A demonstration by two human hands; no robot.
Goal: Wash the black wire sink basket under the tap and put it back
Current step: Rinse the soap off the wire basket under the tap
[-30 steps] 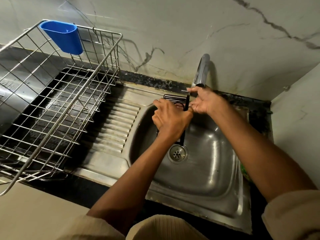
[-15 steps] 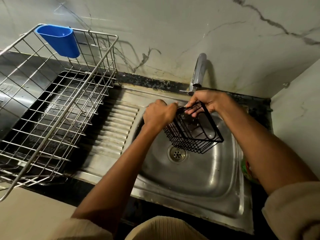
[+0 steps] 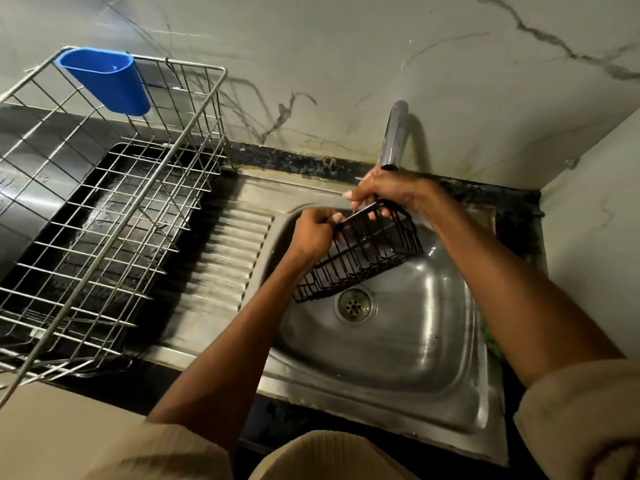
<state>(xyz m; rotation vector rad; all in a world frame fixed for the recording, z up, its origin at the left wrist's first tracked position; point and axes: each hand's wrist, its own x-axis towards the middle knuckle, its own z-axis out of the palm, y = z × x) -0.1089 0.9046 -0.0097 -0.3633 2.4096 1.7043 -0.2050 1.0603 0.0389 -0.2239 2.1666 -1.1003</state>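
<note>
Left hand (image 3: 313,233) fingers curled round near-left rim corner of black wire basket (image 3: 360,258), right hand (image 3: 384,192) pinching far rim right under tap (image 3: 393,136). Basket held over sink (image 3: 398,341) bowl, just above drain (image 3: 354,304). Can't tell if water's running. Looks mid-wash, rinse and put-back left. Long axis runs near-left to far-right, tilted, open top facing far-left-ish.

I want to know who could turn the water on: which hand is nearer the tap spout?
Right. The right hand sits just below the tap spout; the left hand is lower and to the left, gripping the basket.
</note>
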